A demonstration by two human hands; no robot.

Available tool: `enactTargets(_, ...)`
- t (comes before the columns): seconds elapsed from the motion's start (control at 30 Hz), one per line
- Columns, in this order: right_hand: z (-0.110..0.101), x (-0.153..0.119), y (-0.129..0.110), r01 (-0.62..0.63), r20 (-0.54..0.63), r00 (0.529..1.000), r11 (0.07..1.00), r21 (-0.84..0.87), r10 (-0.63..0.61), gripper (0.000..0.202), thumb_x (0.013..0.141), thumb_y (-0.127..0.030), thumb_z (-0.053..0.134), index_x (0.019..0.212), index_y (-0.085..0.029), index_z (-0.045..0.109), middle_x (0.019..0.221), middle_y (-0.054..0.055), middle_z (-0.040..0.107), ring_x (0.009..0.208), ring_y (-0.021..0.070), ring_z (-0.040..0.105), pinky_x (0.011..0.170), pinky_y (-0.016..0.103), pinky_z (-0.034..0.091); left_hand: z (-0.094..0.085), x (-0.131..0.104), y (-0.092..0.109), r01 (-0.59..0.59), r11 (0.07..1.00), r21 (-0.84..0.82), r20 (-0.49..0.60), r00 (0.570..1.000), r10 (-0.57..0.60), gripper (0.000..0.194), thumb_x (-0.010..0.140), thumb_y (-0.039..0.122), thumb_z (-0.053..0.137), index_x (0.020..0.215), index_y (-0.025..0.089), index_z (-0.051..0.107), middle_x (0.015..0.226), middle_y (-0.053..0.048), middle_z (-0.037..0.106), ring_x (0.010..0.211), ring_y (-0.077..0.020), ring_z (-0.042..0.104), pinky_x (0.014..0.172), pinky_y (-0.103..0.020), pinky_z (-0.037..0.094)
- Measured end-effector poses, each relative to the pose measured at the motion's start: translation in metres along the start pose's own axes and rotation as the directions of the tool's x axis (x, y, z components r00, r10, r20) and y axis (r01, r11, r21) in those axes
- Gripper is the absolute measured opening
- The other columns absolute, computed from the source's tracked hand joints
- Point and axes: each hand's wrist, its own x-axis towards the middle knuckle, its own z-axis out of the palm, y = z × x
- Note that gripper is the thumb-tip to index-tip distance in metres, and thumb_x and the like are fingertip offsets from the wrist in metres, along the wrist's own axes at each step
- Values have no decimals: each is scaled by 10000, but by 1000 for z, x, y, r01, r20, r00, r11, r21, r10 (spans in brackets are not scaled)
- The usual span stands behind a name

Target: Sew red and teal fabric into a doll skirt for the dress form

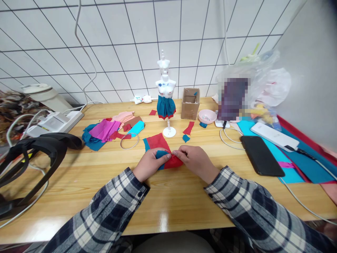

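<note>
Near the middle of the wooden table lies a piece of red and teal cloth (pixel 159 141). My left hand (pixel 150 162) pinches it at the left, with a teal fold against the thumb. My right hand (pixel 196 161) pinches the red part, its fingertips close to those of the left. Whatever small thing may be between the fingertips is too small to tell. Behind the hands stands a small white mannequin (pixel 165 88) on a round base, wearing a teal skirt (pixel 166 106) with a red hem.
Cloth scraps (pixel 105 131) and a metal hoop (pixel 129 141) lie left. A cardboard box (pixel 190 104) and pink bowl (pixel 207 116) stand behind. At right are a black phone (pixel 262 156), a white power bank (pixel 274 136) and cables. A black headset (pixel 39 168) sits far left.
</note>
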Motion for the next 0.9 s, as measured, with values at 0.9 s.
enactTargets(0.9, -3, -2, 1, -25, -51, 998, 999, -45, 23, 448, 963, -544, 403, 713, -211, 569, 632, -10, 606, 591, 125, 480, 553, 264, 242, -1, 1, -3, -10, 997, -70, -16, 1000, 9, 346, 749, 452, 698, 903, 143, 704, 852, -43, 721, 749, -173, 616, 729, -284, 481)
